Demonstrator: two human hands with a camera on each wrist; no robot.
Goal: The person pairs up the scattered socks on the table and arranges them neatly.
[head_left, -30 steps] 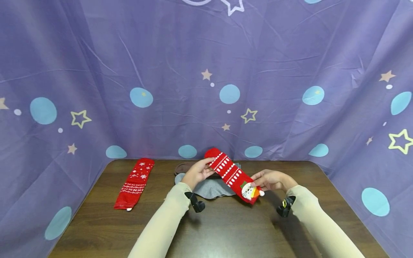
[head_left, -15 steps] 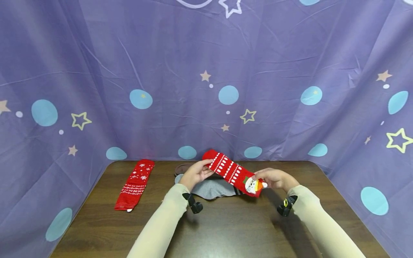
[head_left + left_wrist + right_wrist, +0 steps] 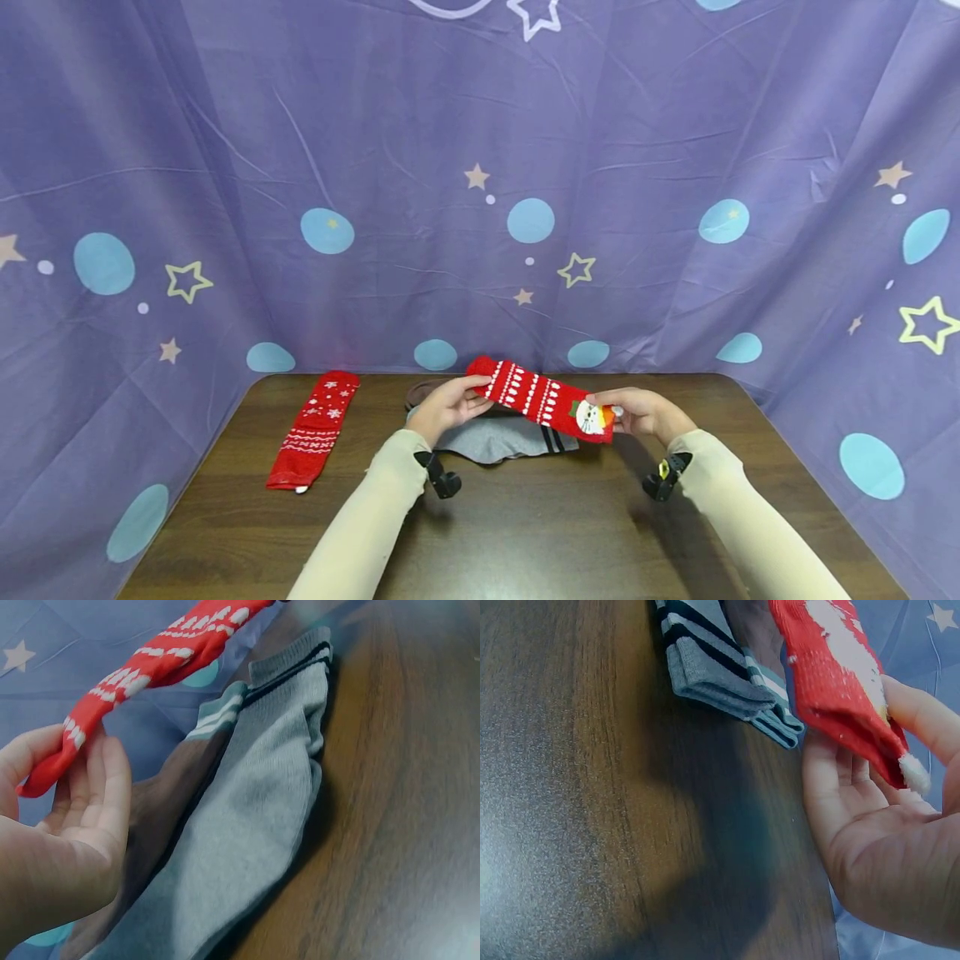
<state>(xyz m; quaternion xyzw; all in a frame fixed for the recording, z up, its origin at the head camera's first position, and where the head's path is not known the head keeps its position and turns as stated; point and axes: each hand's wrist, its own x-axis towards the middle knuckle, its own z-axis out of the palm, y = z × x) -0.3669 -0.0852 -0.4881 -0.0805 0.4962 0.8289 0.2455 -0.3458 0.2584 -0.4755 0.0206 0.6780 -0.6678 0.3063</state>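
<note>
A red sock with white rows of pattern and a white cat face near its cuff hangs slantwise between both hands, above the table. My left hand pinches its toe end between thumb and fingers. At the cuff end my right hand grips it by the edge, beside a small white pompom. Beneath it a grey sock with black stripes lies on the table. Alongside that lies a brown sock with a teal and white striped cuff, mostly hidden in the head view.
Another red sock with white snowflakes lies flat on the left side of the brown wooden table. A purple curtain with stars and blue dots hangs behind and along both sides.
The held red sock has turned closer to level, its cuff end rising and its toe end dipping slightly. The left hand has moved a little left. More of the grey sock's striped cuff shows.
</note>
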